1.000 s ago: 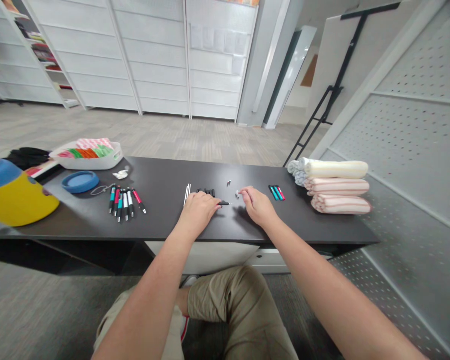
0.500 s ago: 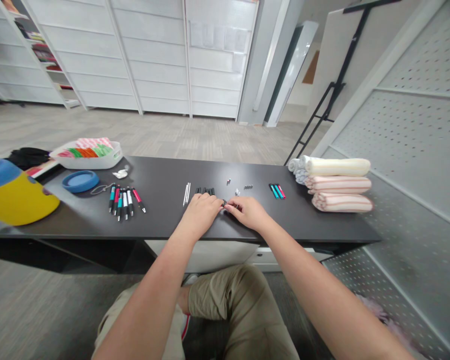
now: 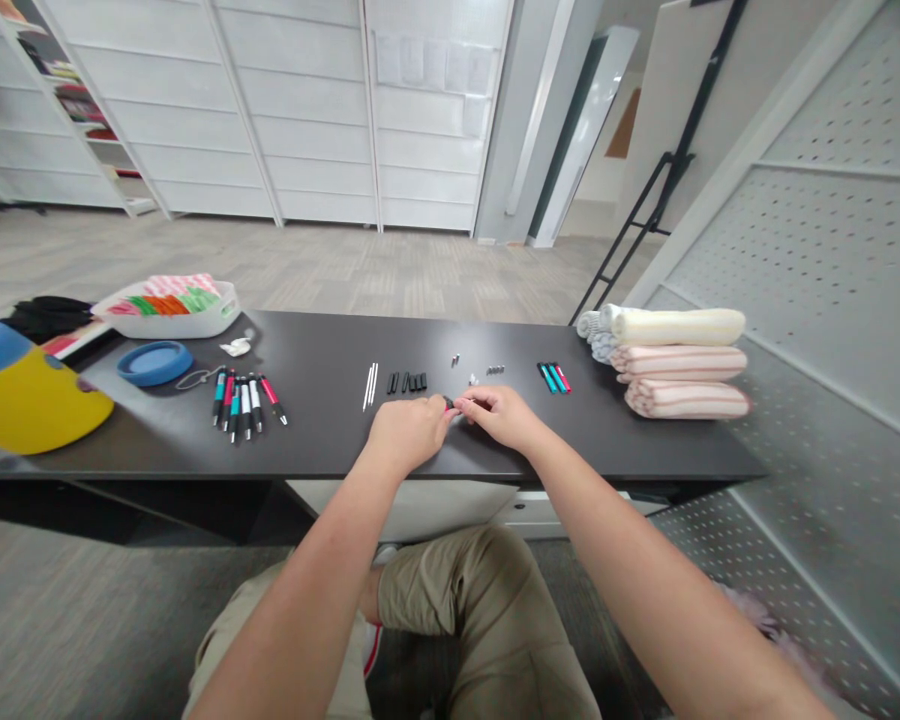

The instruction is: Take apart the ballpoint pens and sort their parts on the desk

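Forearms [image 3: 337, 530] angled inward; left hand [image 3: 411, 432] curled palm-down, right hand [image 3: 501, 415] pinching just beside.

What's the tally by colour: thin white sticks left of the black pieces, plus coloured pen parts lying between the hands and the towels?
White sticks: 3
Teal pen parts: 2
Pink pen part: 1
Total: 6

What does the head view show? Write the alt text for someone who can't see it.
A person's left hand and right hand pinch a small, mostly hidden dark piece over a black table. Thin white rods, black tubes and colored tubes lie nearby; a cluster of pens is at left, rolled towels at right.
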The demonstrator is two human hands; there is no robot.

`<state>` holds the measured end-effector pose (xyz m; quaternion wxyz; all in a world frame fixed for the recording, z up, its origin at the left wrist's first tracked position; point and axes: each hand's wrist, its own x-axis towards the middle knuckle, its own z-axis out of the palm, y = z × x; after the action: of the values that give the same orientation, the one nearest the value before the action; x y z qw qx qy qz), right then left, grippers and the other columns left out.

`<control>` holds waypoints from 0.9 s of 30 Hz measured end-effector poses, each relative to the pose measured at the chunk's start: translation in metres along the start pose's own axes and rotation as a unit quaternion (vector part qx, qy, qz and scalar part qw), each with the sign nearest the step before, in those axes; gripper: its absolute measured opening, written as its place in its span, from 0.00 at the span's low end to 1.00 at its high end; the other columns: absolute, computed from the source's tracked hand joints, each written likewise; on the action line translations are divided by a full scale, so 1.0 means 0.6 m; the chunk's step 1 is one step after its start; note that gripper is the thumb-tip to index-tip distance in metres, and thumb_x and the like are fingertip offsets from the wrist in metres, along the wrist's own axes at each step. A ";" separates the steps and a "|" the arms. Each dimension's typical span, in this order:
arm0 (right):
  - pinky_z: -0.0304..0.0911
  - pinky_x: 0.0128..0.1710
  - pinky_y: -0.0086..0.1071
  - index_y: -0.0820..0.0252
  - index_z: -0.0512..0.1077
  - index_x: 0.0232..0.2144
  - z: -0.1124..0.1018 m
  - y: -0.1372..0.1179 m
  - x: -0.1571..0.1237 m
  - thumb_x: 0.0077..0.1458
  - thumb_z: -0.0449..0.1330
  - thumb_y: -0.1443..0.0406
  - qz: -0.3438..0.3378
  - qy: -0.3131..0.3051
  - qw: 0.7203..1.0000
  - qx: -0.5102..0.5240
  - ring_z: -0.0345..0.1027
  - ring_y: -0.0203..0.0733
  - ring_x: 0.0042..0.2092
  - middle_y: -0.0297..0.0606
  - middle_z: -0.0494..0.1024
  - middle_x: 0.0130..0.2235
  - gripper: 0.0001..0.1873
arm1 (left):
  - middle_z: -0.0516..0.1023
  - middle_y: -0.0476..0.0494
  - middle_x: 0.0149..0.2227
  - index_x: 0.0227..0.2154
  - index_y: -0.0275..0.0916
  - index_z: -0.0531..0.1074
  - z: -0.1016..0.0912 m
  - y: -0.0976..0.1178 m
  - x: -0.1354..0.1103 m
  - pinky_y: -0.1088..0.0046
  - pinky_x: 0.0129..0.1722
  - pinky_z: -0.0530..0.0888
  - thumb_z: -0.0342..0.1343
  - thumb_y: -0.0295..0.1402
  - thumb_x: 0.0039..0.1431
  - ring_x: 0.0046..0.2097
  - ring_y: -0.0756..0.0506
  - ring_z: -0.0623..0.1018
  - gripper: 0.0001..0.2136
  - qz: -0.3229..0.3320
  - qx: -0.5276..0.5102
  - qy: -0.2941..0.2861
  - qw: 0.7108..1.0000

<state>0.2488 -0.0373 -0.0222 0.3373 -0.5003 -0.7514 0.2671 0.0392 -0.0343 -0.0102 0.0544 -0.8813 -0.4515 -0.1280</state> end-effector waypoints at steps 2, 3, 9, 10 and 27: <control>0.57 0.30 0.29 0.56 0.79 0.33 -0.001 0.002 0.001 0.67 0.56 0.50 0.005 -0.001 1.000 0.015 0.66 0.37 0.28 0.31 0.77 0.26 0.21 | 0.83 0.33 0.36 0.41 0.36 0.76 0.000 0.003 0.001 0.66 0.35 0.72 0.41 0.44 0.75 0.38 0.36 0.84 0.22 -0.007 -0.005 -0.002 1.000; 0.57 0.30 0.29 0.57 0.79 0.33 -0.002 0.003 0.001 0.66 0.57 0.49 0.008 -0.001 1.000 0.021 0.66 0.37 0.28 0.32 0.77 0.26 0.21 | 0.83 0.33 0.36 0.40 0.36 0.77 0.000 0.005 0.002 0.66 0.35 0.72 0.41 0.44 0.75 0.38 0.36 0.84 0.22 -0.010 -0.007 -0.002 1.000; 0.60 0.33 0.30 0.57 0.79 0.33 -0.004 0.008 0.004 0.65 0.58 0.50 0.018 0.008 0.998 0.062 0.68 0.38 0.30 0.33 0.79 0.28 0.20 | 0.83 0.33 0.34 0.40 0.36 0.78 -0.001 0.015 0.009 0.63 0.34 0.73 0.40 0.45 0.74 0.37 0.33 0.84 0.23 -0.031 -0.010 -0.004 0.999; 0.61 0.34 0.30 0.57 0.79 0.33 -0.004 0.008 0.005 0.65 0.58 0.50 0.017 0.009 0.997 0.072 0.68 0.38 0.31 0.33 0.79 0.28 0.20 | 0.83 0.32 0.34 0.40 0.36 0.78 -0.002 0.017 0.009 0.63 0.34 0.73 0.41 0.45 0.74 0.37 0.33 0.84 0.23 -0.037 -0.013 -0.006 0.999; 0.66 0.42 0.34 0.57 0.78 0.30 -0.010 0.008 0.008 0.62 0.61 0.47 0.028 0.026 0.988 0.148 0.72 0.41 0.36 0.35 0.81 0.32 0.21 | 0.83 0.30 0.33 0.38 0.35 0.81 -0.005 0.039 0.011 0.61 0.38 0.74 0.40 0.53 0.73 0.38 0.33 0.84 0.30 -0.126 -0.026 -0.002 0.992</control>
<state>0.2544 -0.0306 -0.0207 0.4199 -0.4723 -0.6804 0.3712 0.0611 -0.0435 -0.0053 0.0138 -0.8190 -0.5554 -0.1438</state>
